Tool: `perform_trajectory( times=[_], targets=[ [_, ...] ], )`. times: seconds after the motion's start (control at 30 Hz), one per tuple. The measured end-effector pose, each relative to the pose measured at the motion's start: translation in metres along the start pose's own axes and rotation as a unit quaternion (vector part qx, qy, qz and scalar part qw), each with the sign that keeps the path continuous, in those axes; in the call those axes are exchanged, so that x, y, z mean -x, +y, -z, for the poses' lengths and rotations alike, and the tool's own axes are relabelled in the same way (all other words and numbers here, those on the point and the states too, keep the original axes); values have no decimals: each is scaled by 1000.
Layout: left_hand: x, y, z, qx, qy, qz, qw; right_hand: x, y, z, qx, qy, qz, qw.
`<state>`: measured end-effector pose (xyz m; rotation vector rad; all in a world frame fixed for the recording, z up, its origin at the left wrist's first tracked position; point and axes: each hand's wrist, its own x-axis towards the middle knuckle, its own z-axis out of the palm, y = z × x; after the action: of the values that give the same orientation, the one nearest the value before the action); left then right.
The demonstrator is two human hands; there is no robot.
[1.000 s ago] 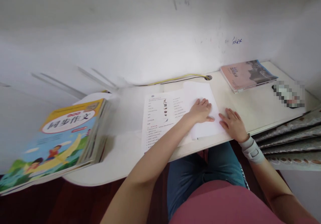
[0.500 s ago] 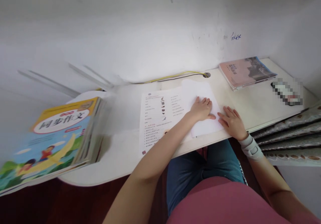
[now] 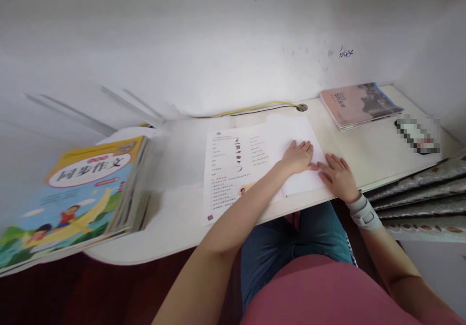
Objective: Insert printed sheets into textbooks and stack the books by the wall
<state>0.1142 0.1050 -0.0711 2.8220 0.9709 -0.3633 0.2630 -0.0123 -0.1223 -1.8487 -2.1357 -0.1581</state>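
A blank white sheet of paper (image 3: 294, 128) lies over the right part of a printed worksheet (image 3: 224, 169) with small pictures and lines of text. My left hand (image 3: 298, 157) rests flat on the white sheet, fingers stretched out. At the sheet's right edge is my right hand (image 3: 338, 175), fingers spread and laid on the paper's edge and the desk, its thumb close to my left hand. Neither hand grips anything. My left forearm crosses above the worksheet and hides part of its lower right.
A thick stack of books (image 3: 83, 194) with a colourful cover stands at the left end of the white desk (image 3: 174, 223). Books with a pinkish cover (image 3: 358, 105) and a blurred-out phone (image 3: 417, 134) lie at the right. A yellow cable (image 3: 255, 106) runs along the wall into a desk hole.
My left hand has slid slightly right across the white sheet, toward my right hand. My right hand has barely moved. The whole view has shifted a little.
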Motion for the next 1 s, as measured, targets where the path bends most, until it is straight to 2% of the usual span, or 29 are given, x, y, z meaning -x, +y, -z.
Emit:
perform_trajectory(
  times=[0.1,0.23,0.33,0.4,0.73,1.0],
  targets=[
    [3,4,4,-6,15,5,1000,0,0,0,4,0,2,1000],
    [30,0,14,-6,46,41,998,0,1,-1,3,-3,7,1000],
    [53,-6,17,21,31,115,993,0,2,-1,-2,-3,6,1000],
    [62,-8,15,43,7,138,990,1,2,-2,-3,-2,6,1000],
    [54,0,8,64,-1,118,991,0,2,-3,7,-2,6,1000],
    [60,-3,-4,76,1,94,993,1,5,-4,-12,2,9,1000]
  ],
)
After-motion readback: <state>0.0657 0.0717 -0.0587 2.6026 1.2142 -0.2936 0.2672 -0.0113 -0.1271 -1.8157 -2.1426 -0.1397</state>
